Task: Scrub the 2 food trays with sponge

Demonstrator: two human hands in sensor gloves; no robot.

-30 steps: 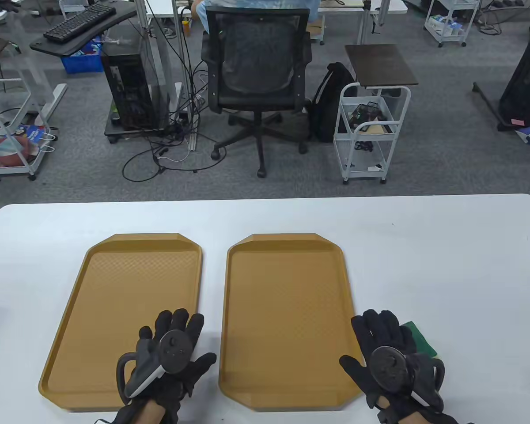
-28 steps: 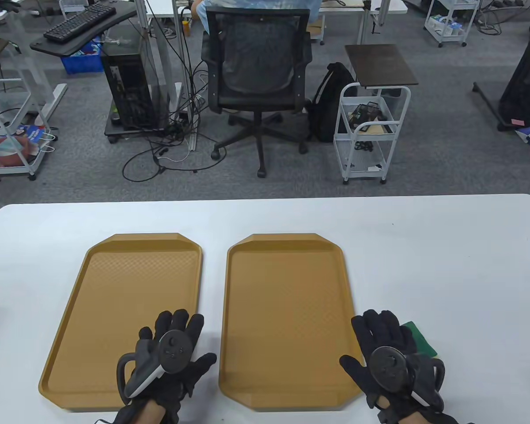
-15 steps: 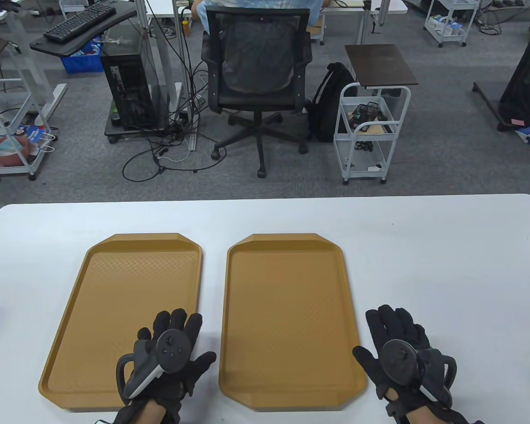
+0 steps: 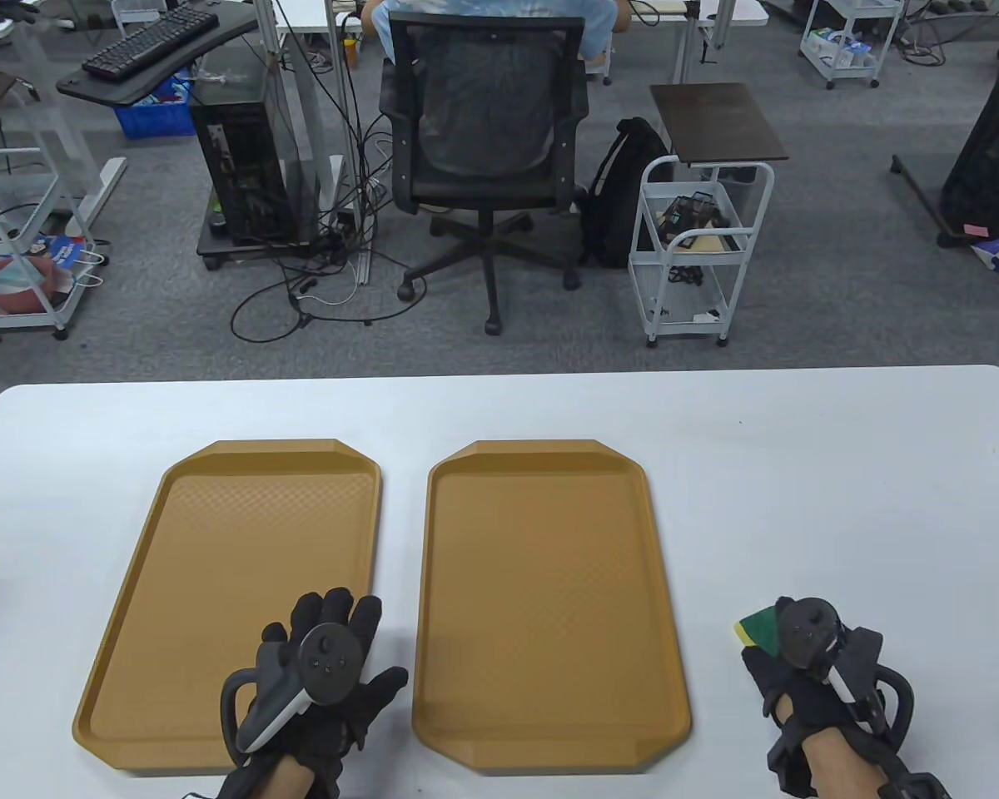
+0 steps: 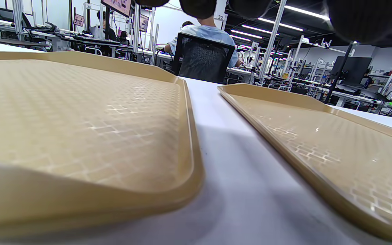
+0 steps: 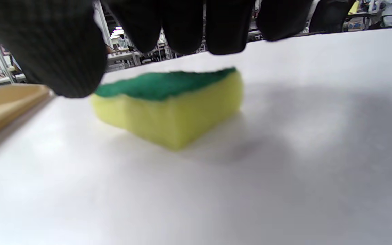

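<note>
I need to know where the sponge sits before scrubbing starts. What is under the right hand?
The sponge, green side up, lies on the white table below the right hand. The table view hides most of it.

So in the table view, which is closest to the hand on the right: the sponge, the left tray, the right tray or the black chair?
From the right hand:
1. Sponge, right at its fingertips.
2. Right tray, beside it to the left.
3. Left tray, further left.
4. Black chair, on the floor beyond the table.

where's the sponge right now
In the table view the sponge lies on the white table, right of the right tray, just ahead of the right hand; its fingers hover above it.
</note>
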